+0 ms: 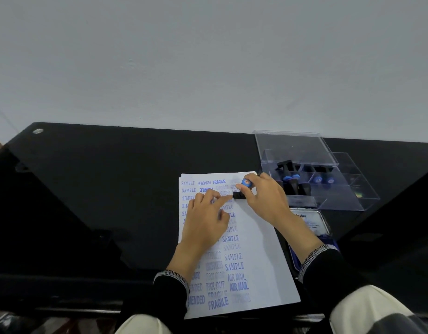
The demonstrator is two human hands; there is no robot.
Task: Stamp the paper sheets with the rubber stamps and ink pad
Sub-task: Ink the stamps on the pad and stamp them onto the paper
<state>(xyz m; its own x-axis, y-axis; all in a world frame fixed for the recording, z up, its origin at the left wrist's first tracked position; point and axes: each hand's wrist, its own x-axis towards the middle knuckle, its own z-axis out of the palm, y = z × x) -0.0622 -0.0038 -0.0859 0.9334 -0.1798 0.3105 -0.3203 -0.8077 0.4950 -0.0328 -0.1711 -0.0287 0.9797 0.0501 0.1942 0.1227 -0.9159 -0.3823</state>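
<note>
Leftmost, bare black tabletop [87,189] is seen. Next, the paper sheets [256,249] are laid at centre, covered in blue prints (SAMPLE, FRAGILE, AIR MAIL). The left hand [203,222] is rested on the paper, index finger extended to the stamp's base, grip apart, nothing held. The rubber stamp [243,189] is set on the far part of the sheet, clamped at its blue-capped handle by the right hand [266,198]. Right of the sheets, the ink pad [314,222] is partly hidden by the forearm. Farther right, a clear stamp box [340,189] with more stamps is noted.
</note>
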